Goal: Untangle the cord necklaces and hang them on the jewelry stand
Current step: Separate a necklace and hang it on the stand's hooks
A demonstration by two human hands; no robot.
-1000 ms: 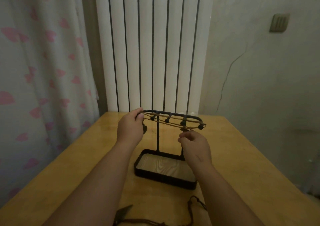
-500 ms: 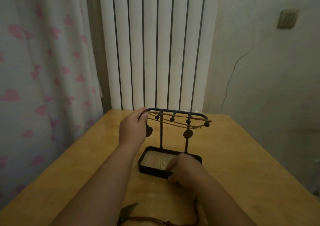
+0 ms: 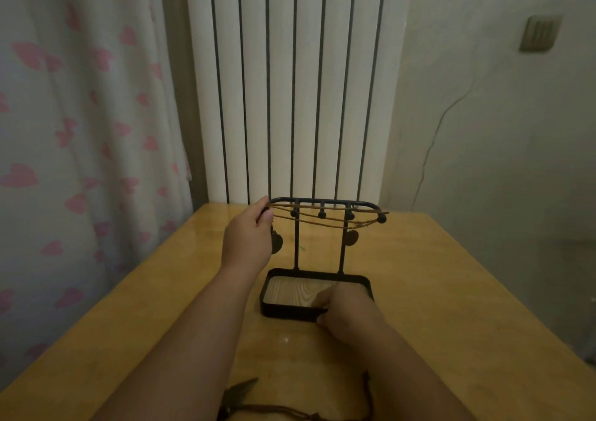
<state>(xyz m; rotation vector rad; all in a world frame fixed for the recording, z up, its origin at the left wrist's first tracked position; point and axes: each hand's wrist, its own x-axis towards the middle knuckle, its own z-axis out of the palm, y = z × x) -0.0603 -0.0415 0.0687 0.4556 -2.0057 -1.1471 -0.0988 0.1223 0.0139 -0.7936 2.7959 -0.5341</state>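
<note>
Necklaces (image 3: 351,237): two on one stand (image 3: 290,313)

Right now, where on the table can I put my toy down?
Bare table lies right of the jewelry stand, and another patch left of the left hand. It is crowded in the middle: the right hand grips the stand's tray, and a dark cord necklace lies by the near edge.

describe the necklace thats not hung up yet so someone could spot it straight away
On the wooden table, look in front of the black jewelry stand, at the near edge. A dark brown cord necklace lies flat there with a leaf-shaped pendant. Unlike the tan cord strung along the stand's top bar, it is darker and off the stand.
</note>
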